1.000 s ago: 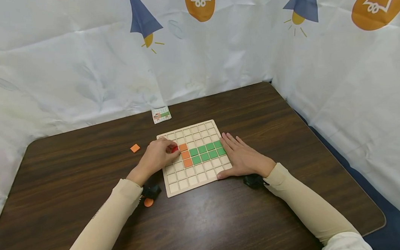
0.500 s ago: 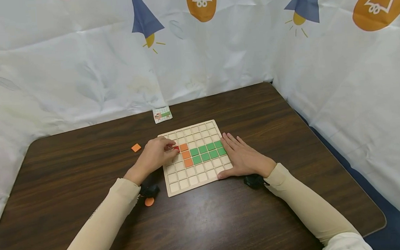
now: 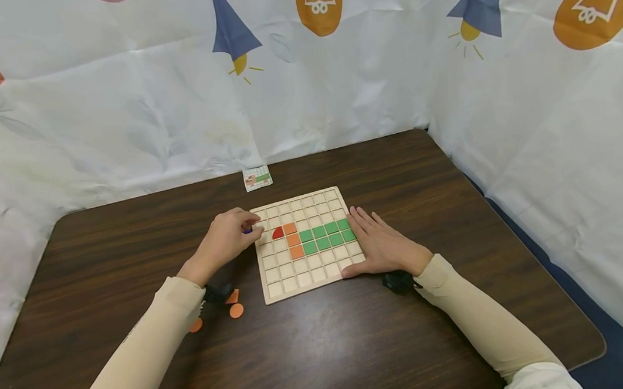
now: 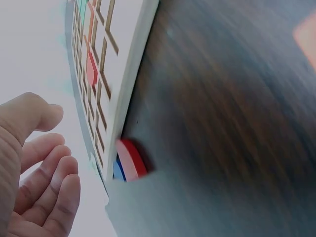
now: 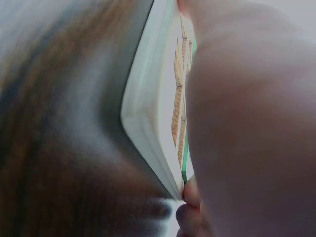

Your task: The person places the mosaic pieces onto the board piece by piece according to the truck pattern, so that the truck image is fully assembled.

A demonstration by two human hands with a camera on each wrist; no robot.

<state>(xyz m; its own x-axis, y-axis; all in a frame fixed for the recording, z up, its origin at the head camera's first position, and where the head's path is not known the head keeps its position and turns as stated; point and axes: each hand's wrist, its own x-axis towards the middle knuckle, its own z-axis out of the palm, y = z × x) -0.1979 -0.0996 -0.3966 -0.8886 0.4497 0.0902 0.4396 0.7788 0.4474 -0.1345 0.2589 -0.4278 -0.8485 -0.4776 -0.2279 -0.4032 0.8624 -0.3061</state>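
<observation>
A wooden grid board (image 3: 316, 276) lies on the dark table. In its cells sit several green square tiles (image 3: 322, 243), a column of orange square tiles (image 3: 294, 240) and a red quarter-round tile (image 3: 278, 232). My left hand (image 3: 223, 237) hovers at the board's left edge, thumb and fingers apart with nothing between them. Just below it, the left wrist view has a curved red piece (image 4: 132, 160) and a blue piece (image 4: 118, 171) against the board's side. My right hand (image 3: 380, 244) rests along the board's right edge, its fingers straight.
A small printed pattern card (image 3: 258, 178) lies behind the board. Near my left wrist are an angular orange piece (image 3: 233, 296), a round orange piece (image 3: 236, 310) and another orange piece (image 3: 195, 325) partly under the sleeve. A white printed curtain (image 3: 180, 107) hangs behind the table.
My left hand has let go of the red quarter-round tile, leaving it on the board beside the orange column, and moved left. My right hand stays on the board's edge.
</observation>
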